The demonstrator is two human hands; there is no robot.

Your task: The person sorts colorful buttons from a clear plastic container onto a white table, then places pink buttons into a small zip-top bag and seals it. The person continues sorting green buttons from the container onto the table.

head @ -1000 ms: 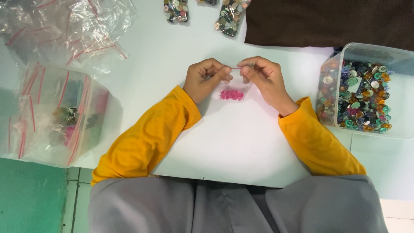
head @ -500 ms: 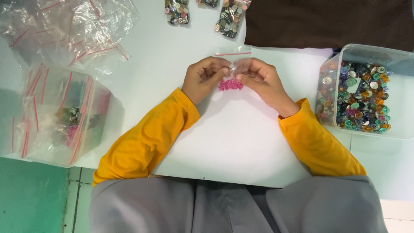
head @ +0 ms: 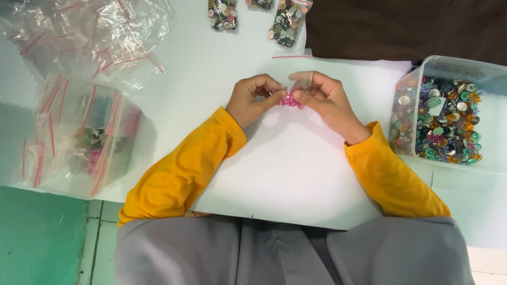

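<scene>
Both hands meet mid-table over a white sheet (head: 296, 174) that covers the near part of the pale tabletop (head: 211, 68). Left hand (head: 252, 99) is curled, fingertips pinched on the edge of a small clear zip bag (head: 293, 66); right hand (head: 323, 97) is curled too, pinching the same bag from the other side. The bag's red seal strip lies on its far side, and a clump of small pink pieces (head: 291, 102) sits at its near end, right between the fingertips. Sleeves are yellow-orange, grey fabric over the lap at the near edge. Right of the hands, well apart: a clear plastic tub (head: 454, 66) full of mixed coloured buttons (head: 446, 126). Far right: a dark brown cloth (head: 406, 26) over the table. Far centre: three small filled bags of buttons (head: 288, 21) in a row, partly cut off by the frame. Far left: a loose heap of empty zip bags (head: 90, 37) with red strips. Left, nearer: a clear container (head: 79, 137) stuffed with more such bags, something pink and metallic inside, contents hard to tell. Near left, below the table edge: green floor (head: 37, 237) beside pale tiles.
</scene>
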